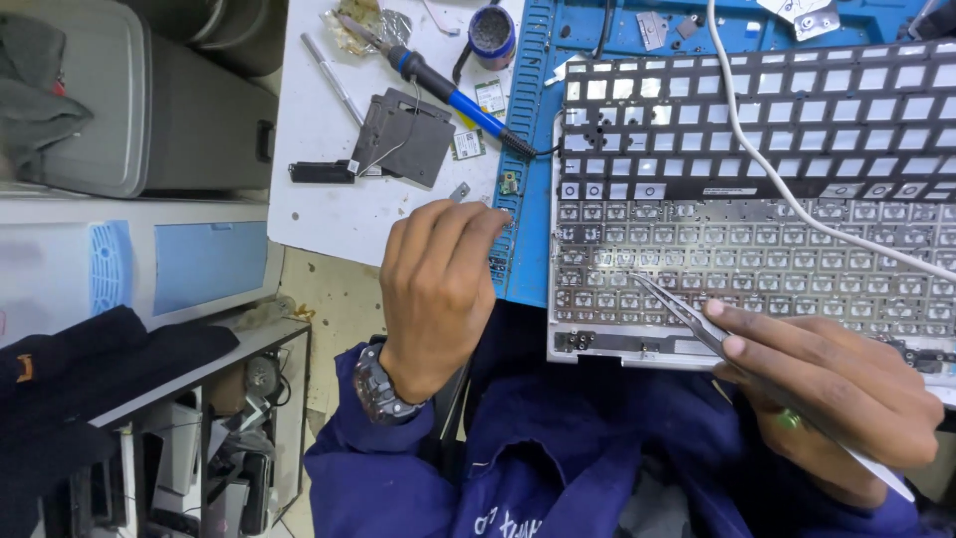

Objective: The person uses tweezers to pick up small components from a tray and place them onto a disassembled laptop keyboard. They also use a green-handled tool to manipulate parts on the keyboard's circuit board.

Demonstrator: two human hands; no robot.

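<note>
A white worktop (329,214) fills the upper middle of the frame, with a blue mat (528,149) laid beside it toward the right. At the upper left sit grey plastic cases (149,100); below them a pale shelf (189,264) and, at the lower left, dark cloth (90,369) over a cluttered rack.

On the mat lies a keyboard frame (737,249), a flat metal plate at centre right, its lower rows studded with small grey switch mounts and its upper half covered by a black grid of square openings. A white cable (787,194) curves across it from the top edge.

The right hand (827,384), at the lower right, is closed around thin steel tweezers (682,309), whose points rest on the frame's lower rows. The left hand (438,284), at centre, is loosely curled with fingertips at the mat's edge; it seems to pinch something small, though the view is too poor to tell. A metal watch (383,389) sits on its wrist, above a blue sleeve (398,468).

On the worktop lie a blue-handled soldering iron (448,95), a dark metal plate (403,134), small green boards (490,98) and a round tin (492,35).
</note>
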